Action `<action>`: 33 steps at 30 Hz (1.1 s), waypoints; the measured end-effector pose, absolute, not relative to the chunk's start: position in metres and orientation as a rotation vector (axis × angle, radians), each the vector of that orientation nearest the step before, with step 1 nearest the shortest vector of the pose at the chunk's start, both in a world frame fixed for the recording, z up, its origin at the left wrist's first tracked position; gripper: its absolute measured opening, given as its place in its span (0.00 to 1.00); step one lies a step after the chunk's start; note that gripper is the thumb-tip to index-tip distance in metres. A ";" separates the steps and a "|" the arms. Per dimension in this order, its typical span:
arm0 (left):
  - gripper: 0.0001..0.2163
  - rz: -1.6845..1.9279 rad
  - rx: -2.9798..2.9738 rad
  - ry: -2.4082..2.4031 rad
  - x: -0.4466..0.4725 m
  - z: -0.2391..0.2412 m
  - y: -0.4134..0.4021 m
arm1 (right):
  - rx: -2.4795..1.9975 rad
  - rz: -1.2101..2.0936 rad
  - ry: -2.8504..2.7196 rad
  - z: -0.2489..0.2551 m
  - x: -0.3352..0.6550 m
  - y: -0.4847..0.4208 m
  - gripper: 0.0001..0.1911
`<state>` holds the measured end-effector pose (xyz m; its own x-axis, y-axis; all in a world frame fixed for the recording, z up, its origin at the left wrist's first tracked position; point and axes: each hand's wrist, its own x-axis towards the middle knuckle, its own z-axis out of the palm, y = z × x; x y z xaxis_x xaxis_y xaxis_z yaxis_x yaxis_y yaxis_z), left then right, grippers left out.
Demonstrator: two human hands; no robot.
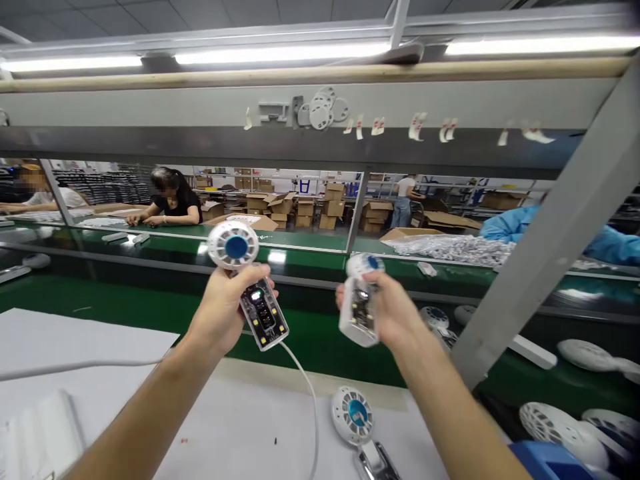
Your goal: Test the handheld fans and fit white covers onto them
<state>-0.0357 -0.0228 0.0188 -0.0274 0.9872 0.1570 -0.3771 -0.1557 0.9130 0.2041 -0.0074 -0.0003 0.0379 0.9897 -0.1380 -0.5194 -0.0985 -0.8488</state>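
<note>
Cable (316, 420) slack, we should steady the lit fan (260, 310) our left hand (223, 303) grips and the second fan (361, 305) our right hand (397, 310) clasps.

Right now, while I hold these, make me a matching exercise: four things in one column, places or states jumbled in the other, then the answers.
1. left hand
2. right hand
3. white cable
4. long pole

A. runs down towards the tabletop
B. just below the lit lamps
C. grips the blurred device
D. grips the cabled device

Pairs: 1-D, 2-C, 3-A, 4-B
</note>
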 end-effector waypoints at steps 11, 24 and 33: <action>0.21 1.275 1.286 1.221 0.018 -0.043 0.056 | -0.920 1.426 -0.716 -0.028 0.200 0.022 0.14; 0.25 0.731 1.833 1.534 0.051 -0.120 0.070 | -0.836 1.334 -0.861 -0.036 0.222 0.033 0.17; 0.22 0.279 2.205 0.802 -0.095 -0.082 -0.072 | -0.844 1.322 -0.955 -0.043 0.228 0.041 0.22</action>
